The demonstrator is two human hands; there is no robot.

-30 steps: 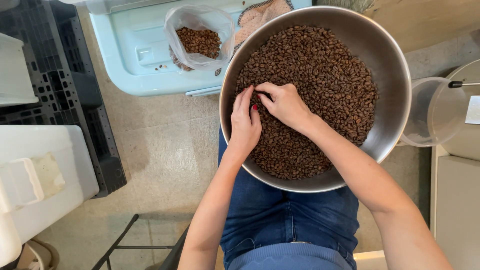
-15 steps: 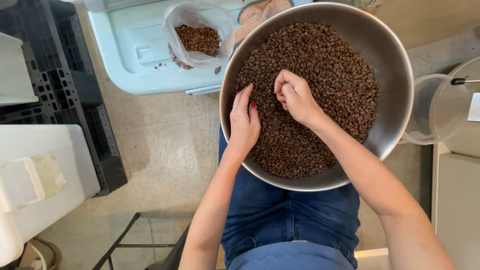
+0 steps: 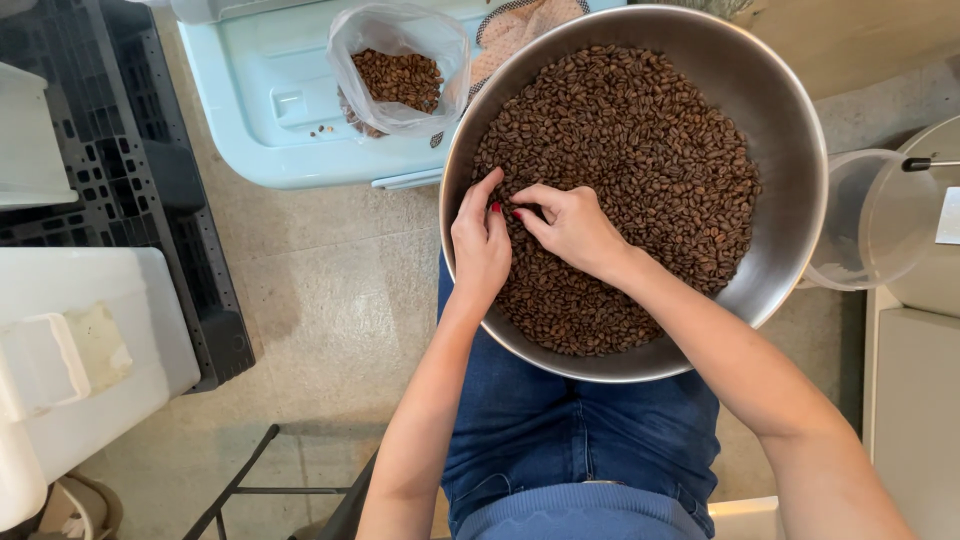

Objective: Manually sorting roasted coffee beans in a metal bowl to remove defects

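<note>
A wide steel bowl [image 3: 780, 130] rests on the person's lap, heaped with roasted coffee beans [image 3: 640, 130]. The left hand [image 3: 478, 240] lies on the beans by the bowl's near-left wall, its grip loose and open. The right hand [image 3: 572, 226] pinches thumb to forefinger, perhaps on a single bean. A clear bag of beans [image 3: 398, 75] sits on the pale blue lid [image 3: 250, 100] beyond.

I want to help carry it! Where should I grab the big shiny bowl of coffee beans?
Grip the metal bowl by its rim with two hands, one on each side, probably left and right. It is wide, round, without handles and full of coffee beans, so even holds should keep it level.
</note>
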